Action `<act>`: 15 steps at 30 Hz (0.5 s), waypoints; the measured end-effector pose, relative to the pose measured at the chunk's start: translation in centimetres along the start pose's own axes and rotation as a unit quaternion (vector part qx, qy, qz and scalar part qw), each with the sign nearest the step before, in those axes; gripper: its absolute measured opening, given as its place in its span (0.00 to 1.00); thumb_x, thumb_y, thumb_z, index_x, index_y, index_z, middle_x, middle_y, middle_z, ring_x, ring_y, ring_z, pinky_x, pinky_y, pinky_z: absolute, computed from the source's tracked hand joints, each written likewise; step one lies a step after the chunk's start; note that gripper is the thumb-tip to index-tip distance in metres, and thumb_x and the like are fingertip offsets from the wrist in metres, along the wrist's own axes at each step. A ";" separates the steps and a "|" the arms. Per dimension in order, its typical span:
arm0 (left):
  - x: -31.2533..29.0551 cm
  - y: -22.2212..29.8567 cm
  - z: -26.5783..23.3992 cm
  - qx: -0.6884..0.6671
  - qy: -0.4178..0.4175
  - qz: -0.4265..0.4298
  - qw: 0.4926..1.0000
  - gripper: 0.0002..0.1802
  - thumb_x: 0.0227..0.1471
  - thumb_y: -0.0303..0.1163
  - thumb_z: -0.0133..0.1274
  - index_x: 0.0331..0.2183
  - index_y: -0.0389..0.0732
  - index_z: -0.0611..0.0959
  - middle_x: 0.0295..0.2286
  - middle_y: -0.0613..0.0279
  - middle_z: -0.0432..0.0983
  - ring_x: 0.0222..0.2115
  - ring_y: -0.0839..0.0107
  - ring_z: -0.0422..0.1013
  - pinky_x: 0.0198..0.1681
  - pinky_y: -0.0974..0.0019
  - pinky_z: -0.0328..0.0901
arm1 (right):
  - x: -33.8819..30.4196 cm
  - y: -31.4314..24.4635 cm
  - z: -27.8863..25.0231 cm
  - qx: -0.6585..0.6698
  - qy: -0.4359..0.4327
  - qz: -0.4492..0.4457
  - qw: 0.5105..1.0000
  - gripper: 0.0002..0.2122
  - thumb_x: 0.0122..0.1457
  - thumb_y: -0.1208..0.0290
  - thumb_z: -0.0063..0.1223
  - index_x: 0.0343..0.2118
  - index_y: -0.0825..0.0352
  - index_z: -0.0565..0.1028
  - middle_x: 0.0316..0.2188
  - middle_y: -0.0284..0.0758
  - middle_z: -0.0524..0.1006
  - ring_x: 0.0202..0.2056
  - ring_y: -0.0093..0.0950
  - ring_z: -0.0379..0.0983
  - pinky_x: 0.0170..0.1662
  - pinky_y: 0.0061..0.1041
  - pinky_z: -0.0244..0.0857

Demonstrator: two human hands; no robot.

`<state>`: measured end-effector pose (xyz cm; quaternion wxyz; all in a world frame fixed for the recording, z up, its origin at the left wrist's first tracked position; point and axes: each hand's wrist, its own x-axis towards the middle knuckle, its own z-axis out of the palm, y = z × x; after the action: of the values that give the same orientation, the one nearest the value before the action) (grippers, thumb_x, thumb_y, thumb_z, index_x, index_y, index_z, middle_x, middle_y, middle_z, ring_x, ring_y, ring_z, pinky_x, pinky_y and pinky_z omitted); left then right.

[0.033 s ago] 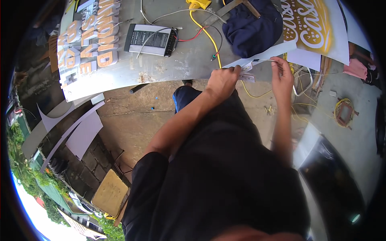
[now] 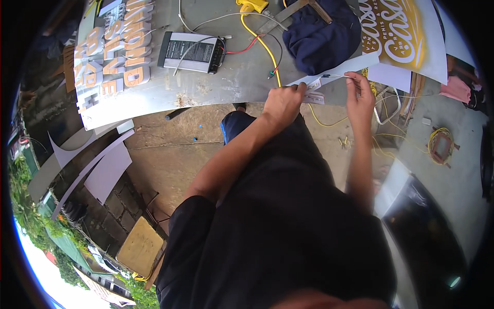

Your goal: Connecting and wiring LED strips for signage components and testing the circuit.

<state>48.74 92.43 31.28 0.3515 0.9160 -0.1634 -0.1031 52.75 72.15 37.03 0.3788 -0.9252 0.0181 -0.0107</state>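
Observation:
At the near edge of the grey work table, my left hand point(image 2: 284, 107) is closed on a small white piece point(image 2: 315, 97), its exact kind too small to make out. Fingers cover part of that piece. My right hand point(image 2: 361, 98), to the right and slightly raised, pinches a thin white wire point(image 2: 339, 76) between thumb and fingers. The wire runs left to a small dark section above the white piece. Left of my hands lies a silver and black power supply box point(image 2: 189, 52), with red and black leads reaching a small green connector point(image 2: 271, 74).
Cut-out letters point(image 2: 135, 46) stand at the table's left end. A dark blue cloth point(image 2: 324, 41) and a yellow plug point(image 2: 252, 6) with a yellow cord lie farther back. Printed sheets point(image 2: 404, 36) are at right. A wooden stool point(image 2: 140, 247) stands at lower left; a coiled yellow cord point(image 2: 441, 143) lies right.
The small white piece at my left hand has tilted a little. Both hands stay nearly in place, still holding the piece and the wire.

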 end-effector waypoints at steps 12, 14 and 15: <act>5.1 1.5 4.3 0.003 0.112 -0.201 0.973 0.15 0.42 0.32 0.61 0.35 0.41 0.77 0.27 0.51 0.79 0.28 0.51 0.76 0.32 0.53 0.69 | 7.0 5.1 1.6 0.096 -0.053 -0.105 0.988 0.07 0.59 0.73 0.52 0.39 0.67 0.75 0.32 0.40 0.80 0.32 0.34 0.78 0.35 0.27 0.69; 6.0 1.7 4.5 0.002 0.120 -0.212 0.970 0.17 0.41 0.33 0.62 0.36 0.41 0.77 0.27 0.51 0.79 0.29 0.51 0.76 0.33 0.53 0.69 | 8.0 5.6 1.3 0.109 -0.064 -0.111 0.986 0.07 0.59 0.73 0.52 0.39 0.67 0.76 0.32 0.39 0.80 0.32 0.34 0.78 0.35 0.27 0.69; 6.2 2.0 4.7 -0.003 0.129 -0.218 0.967 0.18 0.41 0.33 0.63 0.37 0.42 0.78 0.27 0.51 0.79 0.29 0.51 0.76 0.33 0.53 0.69 | 8.3 5.6 1.2 0.116 -0.069 -0.116 0.984 0.07 0.59 0.73 0.53 0.39 0.67 0.76 0.32 0.39 0.80 0.32 0.33 0.78 0.34 0.27 0.70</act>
<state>52.64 85.90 28.73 0.3413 0.9341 0.0869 -0.0588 60.97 68.59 32.31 0.4799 -0.8694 -0.1174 0.0076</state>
